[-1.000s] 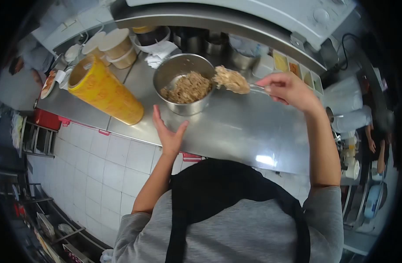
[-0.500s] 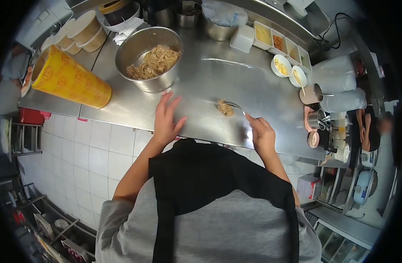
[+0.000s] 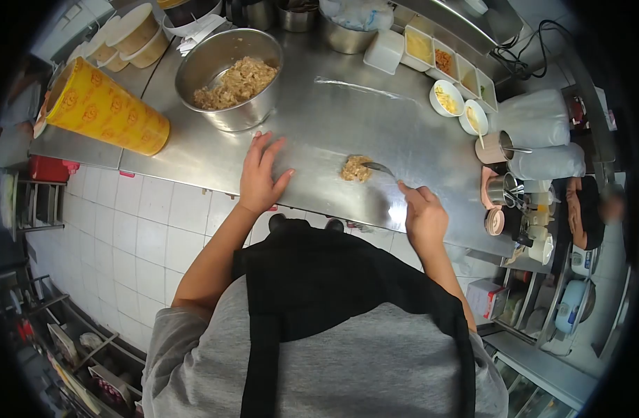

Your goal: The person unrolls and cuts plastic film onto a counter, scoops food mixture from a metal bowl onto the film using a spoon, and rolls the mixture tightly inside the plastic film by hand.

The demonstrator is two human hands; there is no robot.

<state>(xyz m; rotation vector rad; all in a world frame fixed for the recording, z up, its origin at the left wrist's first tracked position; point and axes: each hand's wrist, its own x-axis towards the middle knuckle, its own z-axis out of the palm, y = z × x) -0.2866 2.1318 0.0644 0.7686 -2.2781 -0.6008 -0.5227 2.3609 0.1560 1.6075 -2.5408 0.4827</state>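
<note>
My right hand [image 3: 426, 217] is closed around the handle of a metal spoon [image 3: 379, 168]. The spoon's head rests on a small flattened mound of minced filling [image 3: 354, 169] on the steel counter. My left hand [image 3: 263, 171] lies on the counter near its front edge, fingers apart, with nothing in it. Just beyond that hand stands a steel bowl [image 3: 260, 104], partly filled with more of the minced filling [image 3: 241, 80]. A thin shiny strip, perhaps the edge of clear film [image 3: 364, 92], crosses the counter beyond the mound.
A yellow patterned cylinder [image 3: 107, 111] leans at the left by lidded tubs [image 3: 135, 31]. White containers of toppings [image 3: 419, 49] and two small bowls [image 3: 446, 98] line the back right. Cups with utensils [image 3: 501, 189] crowd the right end. Another person's arm [image 3: 575, 216] shows at far right.
The mound of filling has been spread wider and flatter under the spoon. My right hand has shifted slightly right and nearer to me. My left hand stays open on the counter.
</note>
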